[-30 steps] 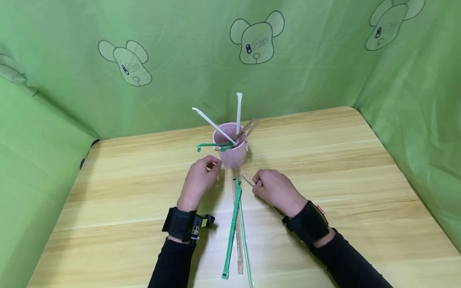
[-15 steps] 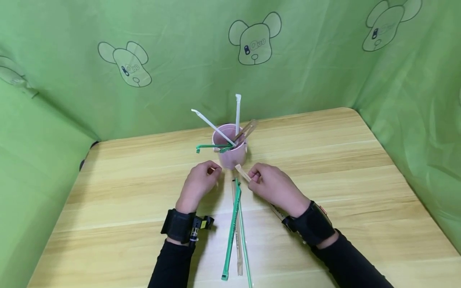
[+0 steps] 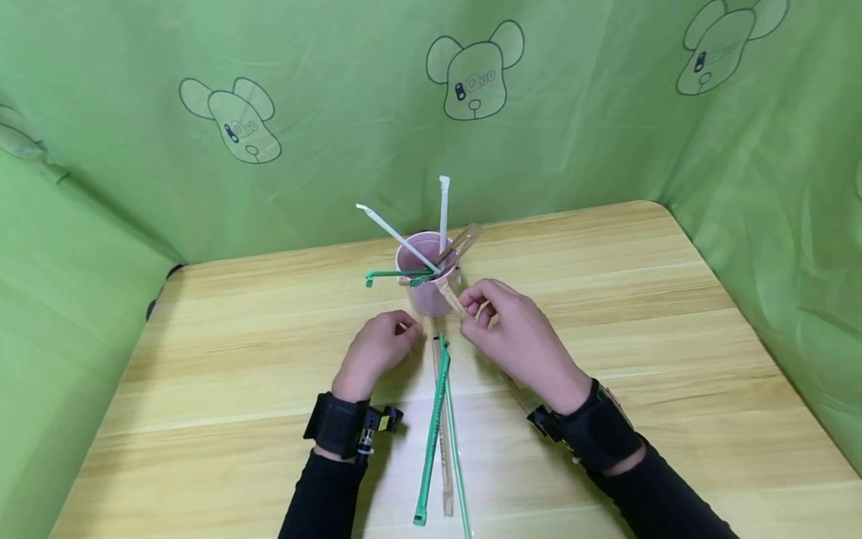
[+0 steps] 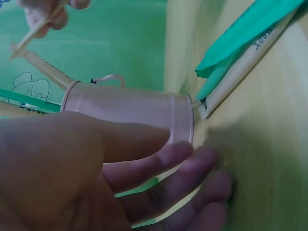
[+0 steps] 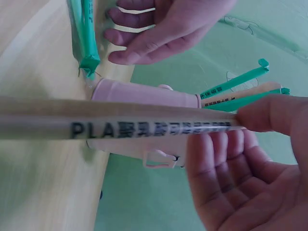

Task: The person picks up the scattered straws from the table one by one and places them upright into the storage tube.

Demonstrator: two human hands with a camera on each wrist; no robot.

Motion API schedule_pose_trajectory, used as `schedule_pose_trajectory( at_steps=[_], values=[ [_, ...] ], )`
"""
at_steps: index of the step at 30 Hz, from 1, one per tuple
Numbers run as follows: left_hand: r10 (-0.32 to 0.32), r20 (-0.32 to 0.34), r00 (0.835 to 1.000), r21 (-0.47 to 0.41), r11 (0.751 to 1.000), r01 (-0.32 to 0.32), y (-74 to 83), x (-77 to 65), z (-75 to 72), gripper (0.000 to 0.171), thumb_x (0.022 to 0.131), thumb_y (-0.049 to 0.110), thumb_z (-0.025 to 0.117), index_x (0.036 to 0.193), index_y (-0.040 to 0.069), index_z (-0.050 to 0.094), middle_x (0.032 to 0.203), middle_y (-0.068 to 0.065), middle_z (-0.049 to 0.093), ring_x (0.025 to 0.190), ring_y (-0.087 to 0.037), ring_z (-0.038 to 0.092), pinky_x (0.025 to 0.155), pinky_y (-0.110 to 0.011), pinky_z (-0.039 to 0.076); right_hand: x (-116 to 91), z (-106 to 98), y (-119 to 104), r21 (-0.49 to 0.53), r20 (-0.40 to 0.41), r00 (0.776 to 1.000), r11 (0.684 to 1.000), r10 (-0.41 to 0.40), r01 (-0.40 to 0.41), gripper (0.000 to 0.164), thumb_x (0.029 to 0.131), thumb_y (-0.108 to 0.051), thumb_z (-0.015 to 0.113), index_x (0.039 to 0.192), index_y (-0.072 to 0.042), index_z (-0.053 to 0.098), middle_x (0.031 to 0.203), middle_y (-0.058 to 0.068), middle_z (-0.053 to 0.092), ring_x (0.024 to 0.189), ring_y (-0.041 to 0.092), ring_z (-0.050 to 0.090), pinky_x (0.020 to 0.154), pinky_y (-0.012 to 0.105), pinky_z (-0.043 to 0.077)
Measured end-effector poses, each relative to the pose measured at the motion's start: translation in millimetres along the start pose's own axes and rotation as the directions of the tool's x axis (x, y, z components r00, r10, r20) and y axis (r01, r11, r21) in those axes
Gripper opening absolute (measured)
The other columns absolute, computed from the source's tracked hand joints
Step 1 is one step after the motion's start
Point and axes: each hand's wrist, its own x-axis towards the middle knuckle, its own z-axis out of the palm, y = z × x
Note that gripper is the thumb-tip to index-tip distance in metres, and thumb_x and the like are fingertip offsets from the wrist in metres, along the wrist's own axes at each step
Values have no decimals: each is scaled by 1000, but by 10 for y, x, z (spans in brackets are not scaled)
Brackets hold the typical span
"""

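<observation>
My right hand (image 3: 521,337) pinches a brown paper-wrapped straw (image 3: 450,295) between thumb and index finger. In the right wrist view the wrapped straw (image 5: 149,120) runs long across the picture, with PLA lettering. Its upper end lies in front of the pink bucket's rim in the head view. The small pink bucket (image 3: 427,301) stands upright and holds white, green and brown wrapped straws. My left hand (image 3: 378,348) hovers beside the bucket's lower left, fingers loosely curled and holding nothing. In the left wrist view, the left thumb (image 4: 134,140) covers part of the bucket.
On the wooden table (image 3: 236,389) in front of the bucket lie a green wrapped straw (image 3: 433,442), a brown wrapped straw (image 3: 447,479) and a thin green straw (image 3: 459,464), between my forearms. Green cloth walls (image 3: 350,112) stand behind and at both sides.
My right hand has raised the brown straw and moved it forward and left, from the table area up to the bucket's rim. The left hand has shifted slightly down and right.
</observation>
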Motion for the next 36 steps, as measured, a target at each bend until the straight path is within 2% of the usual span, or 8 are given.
schedule_pose_trajectory(
  at_steps=[7, 13, 17, 20, 25, 27, 32, 36],
  values=[
    [27, 37, 999, 56, 998, -29, 20, -19, 47, 22, 107, 26, 65, 108, 7, 76, 88, -3, 64, 81, -21, 58, 71, -35, 47, 14, -30, -45, 122, -160, 980, 983, -118, 138, 19, 98, -1, 67, 116, -9, 66, 109, 0, 65, 98, 13, 63, 79, 31, 59],
    [26, 44, 999, 62, 998, -29, 54, -33, 82, 21, 106, 26, 66, 104, 7, 75, 86, -3, 63, 79, -21, 57, 70, -34, 45, 65, -46, -71, 172, -286, 933, 947, -218, 273, 21, 99, 4, 68, 118, -3, 64, 113, 3, 66, 104, 14, 64, 84, 30, 59],
    [41, 48, 998, 23, 999, -42, 81, -41, 120, 19, 104, 23, 69, 98, 6, 74, 83, -2, 62, 76, -20, 55, 67, -31, 44, 113, -73, -95, 215, -382, 884, 905, -268, 367, 21, 98, 10, 67, 117, 4, 61, 112, 8, 66, 103, 21, 65, 87, 31, 60],
    [29, 68, 997, -36, 999, -27, 99, -55, 143, 18, 103, 22, 72, 95, 6, 71, 80, -2, 59, 71, -18, 54, 63, -30, 42, 153, -97, -125, 235, -458, 838, 870, -295, 435, 20, 97, 12, 66, 114, 9, 58, 110, 11, 65, 102, 25, 65, 89, 33, 60],
    [7, 101, 995, -116, 993, 5, 122, -89, 152, 20, 100, 22, 77, 94, 6, 67, 75, -1, 57, 64, -17, 52, 59, -30, 42, 227, -112, -189, 255, -570, 752, 799, -330, 544, 19, 98, 6, 63, 111, 15, 54, 110, 12, 64, 102, 27, 64, 92, 36, 58],
    [9, 104, 995, -125, 992, 4, 126, -101, 156, 21, 99, 22, 78, 93, 6, 66, 75, -1, 57, 63, -17, 52, 59, -30, 42, 253, -106, -211, 261, -599, 725, 772, -341, 580, 21, 98, 3, 63, 111, 16, 53, 111, 12, 64, 102, 28, 65, 93, 37, 58],
    [19, 104, 994, -112, 994, -8, 139, -113, 174, 22, 97, 22, 80, 94, 7, 65, 78, -2, 57, 65, -17, 52, 59, -30, 42, 290, -90, -248, 270, -641, 678, 721, -360, 638, 25, 99, 0, 63, 110, 19, 51, 110, 11, 65, 101, 28, 66, 93, 39, 58],
    [24, 109, 994, -93, 996, -14, 158, -104, 189, 22, 97, 21, 81, 94, 7, 65, 78, -2, 57, 65, -18, 52, 58, -30, 41, 303, -89, -276, 269, -682, 635, 682, -364, 680, 29, 102, -4, 64, 111, 20, 49, 108, 16, 65, 99, 28, 67, 89, 36, 58]
  ],
)
